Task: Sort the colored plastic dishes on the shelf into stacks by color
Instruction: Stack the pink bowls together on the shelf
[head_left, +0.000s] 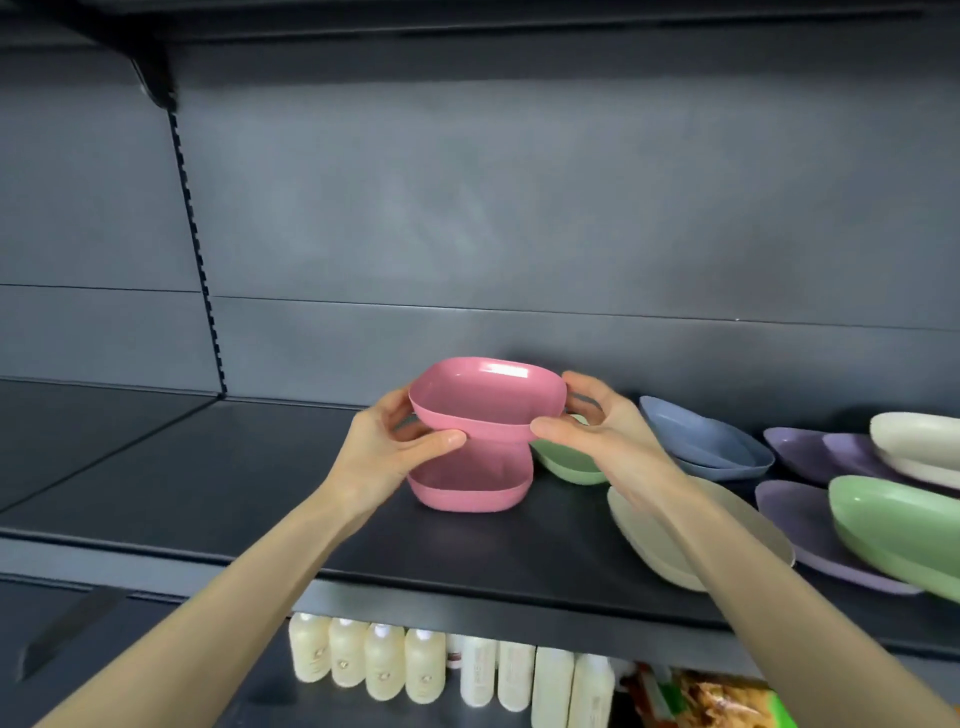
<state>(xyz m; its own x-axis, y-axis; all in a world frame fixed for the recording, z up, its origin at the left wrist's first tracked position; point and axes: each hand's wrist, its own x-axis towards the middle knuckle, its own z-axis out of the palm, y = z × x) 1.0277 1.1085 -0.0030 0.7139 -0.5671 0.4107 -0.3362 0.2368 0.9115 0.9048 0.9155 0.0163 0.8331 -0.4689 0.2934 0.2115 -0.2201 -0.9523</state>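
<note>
A pink dish (488, 397) hangs in the air above the dark shelf (249, 483), gripped on its left rim by my left hand (387, 441) and on its right rim by my right hand (597, 423). Directly below it a second pink dish (467, 480) rests on the shelf. A green dish (566, 460) sits just behind my right hand, partly hidden. Further right lie stacked blue dishes (706, 441), a cream dish (654, 540) under my right forearm, purple dishes (805, 512), a large green dish (898, 525) and a white dish (919, 441).
The shelf's back wall (467, 234) is dark grey, with a slotted upright (200, 260) at the left. Below the shelf's front edge stand several pale bottles (384, 660) and a colourful packet (722, 701).
</note>
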